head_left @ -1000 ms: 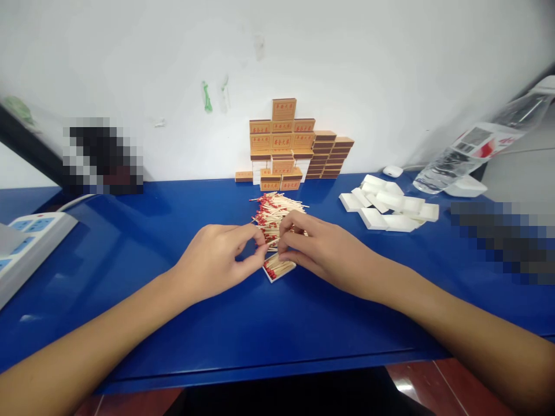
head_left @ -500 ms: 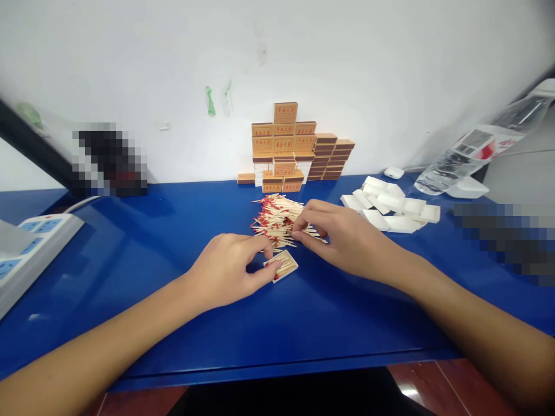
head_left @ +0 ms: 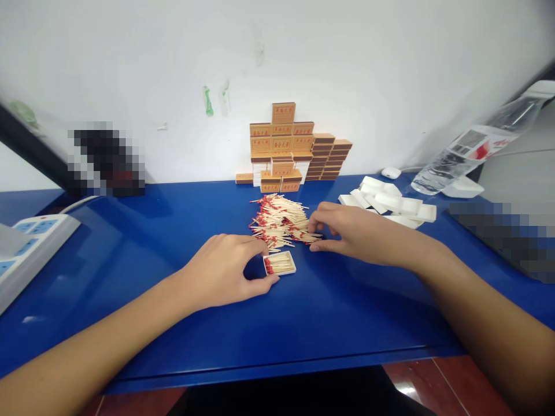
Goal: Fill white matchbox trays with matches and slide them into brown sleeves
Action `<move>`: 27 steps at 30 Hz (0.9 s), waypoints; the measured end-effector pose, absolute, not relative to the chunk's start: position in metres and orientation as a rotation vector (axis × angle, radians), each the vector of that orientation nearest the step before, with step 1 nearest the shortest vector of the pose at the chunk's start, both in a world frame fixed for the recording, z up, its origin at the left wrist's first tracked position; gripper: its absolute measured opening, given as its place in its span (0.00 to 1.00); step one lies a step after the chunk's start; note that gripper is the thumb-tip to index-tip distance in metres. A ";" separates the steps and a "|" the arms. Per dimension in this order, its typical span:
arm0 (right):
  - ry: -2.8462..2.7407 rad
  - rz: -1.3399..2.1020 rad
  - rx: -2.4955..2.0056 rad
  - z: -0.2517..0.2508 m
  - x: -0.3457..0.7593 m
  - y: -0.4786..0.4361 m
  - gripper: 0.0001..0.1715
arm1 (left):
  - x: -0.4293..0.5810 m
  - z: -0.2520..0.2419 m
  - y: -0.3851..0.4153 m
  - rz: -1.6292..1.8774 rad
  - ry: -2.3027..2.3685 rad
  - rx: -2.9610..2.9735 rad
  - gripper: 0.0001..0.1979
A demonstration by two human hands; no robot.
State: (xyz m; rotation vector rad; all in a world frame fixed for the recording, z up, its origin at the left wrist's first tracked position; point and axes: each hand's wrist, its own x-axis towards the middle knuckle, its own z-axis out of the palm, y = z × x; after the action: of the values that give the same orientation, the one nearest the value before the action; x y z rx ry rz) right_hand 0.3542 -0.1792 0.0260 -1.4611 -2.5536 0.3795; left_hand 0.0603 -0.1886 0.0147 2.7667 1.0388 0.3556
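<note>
Table (head_left: 277,323): blue, matches (head_left: 281,216) heaped | wall (head_left: 368,69): white, green-smeared | floor (head_left: 451,387): red-tiled

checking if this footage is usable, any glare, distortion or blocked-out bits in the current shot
Head view: white glare on the red floor; head view, right edge: the bottle leans, perhaps partly wide-angle stretch; head view, both sides: blocky pixelation hides detail; head view, centre: the match pile looks fairly sharp.

Pale wall (head_left: 347,69) behind a glossy blue table (head_left: 281,323), reddish tiled floor (head_left: 455,384) below.
</note>
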 end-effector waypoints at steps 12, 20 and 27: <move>-2.626 0.451 -1.409 0.027 0.341 -0.183 0.16 | 0.059 0.013 -0.189 0.379 0.952 2.798 0.17; -2.673 0.511 -1.383 0.017 0.342 -0.175 0.10 | 0.059 0.012 -0.189 0.337 0.931 2.813 0.18; -2.638 0.529 -1.375 0.022 0.347 -0.175 0.10 | 0.059 0.011 -0.188 0.384 0.940 2.791 0.17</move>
State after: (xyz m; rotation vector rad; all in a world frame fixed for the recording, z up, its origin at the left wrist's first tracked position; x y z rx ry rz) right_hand 0.3471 -0.1750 0.0223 -1.3747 -2.6383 0.5288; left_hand 0.0586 -0.1884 0.0113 2.7906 0.9405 0.3837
